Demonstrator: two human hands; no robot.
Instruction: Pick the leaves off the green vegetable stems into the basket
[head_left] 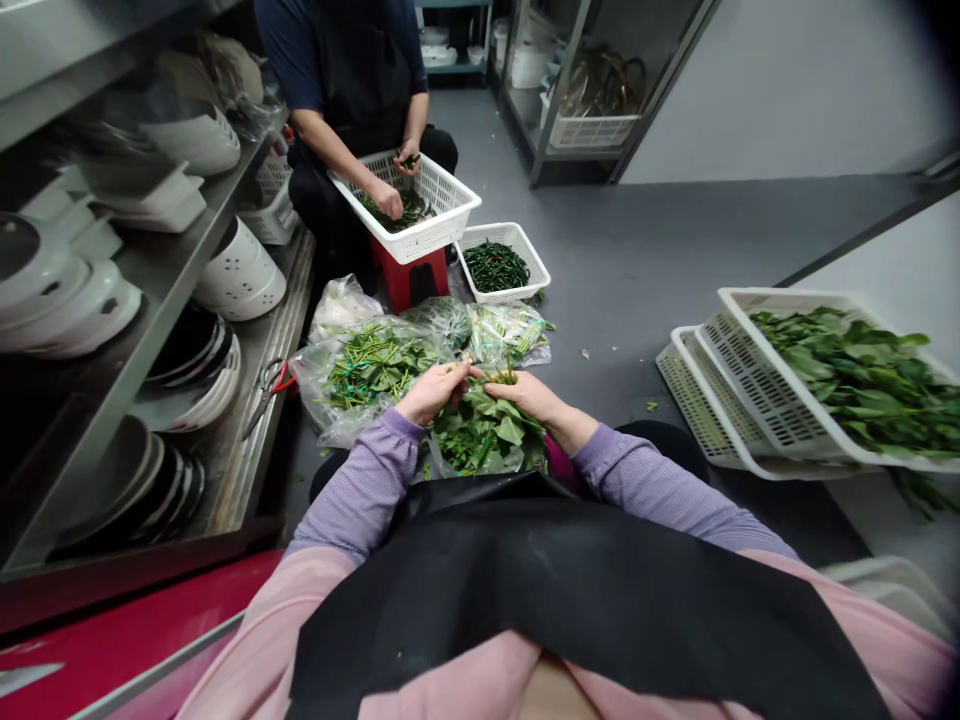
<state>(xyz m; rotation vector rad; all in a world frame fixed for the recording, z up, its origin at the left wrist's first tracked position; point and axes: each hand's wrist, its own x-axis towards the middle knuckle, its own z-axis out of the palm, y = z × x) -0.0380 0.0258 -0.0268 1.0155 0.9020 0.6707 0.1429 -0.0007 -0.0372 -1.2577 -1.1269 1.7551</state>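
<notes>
My right hand (529, 396) is wrapped round a small bunch of leafy greens (504, 425), with the cut stems poking up above the fingers and the leaves hanging down. Close beside it, my left hand (435, 391) is closed in a pinch near the stems; what lies between its fingertips is too small to make out. Below both hands sits an open plastic bag of leafy greens (469, 448). Just left of my left hand lies another clear bag (311, 385) filled with long-stemmed greens (382, 362).
Opposite, a person (360, 90) handles green peppers in a white basket (442, 232) on a red stool (409, 283). Another basket (541, 275) holds green peppers. Red-handled scissors (271, 388) lie on the left shelf edge. Stacked baskets (731, 340) with greens stand right.
</notes>
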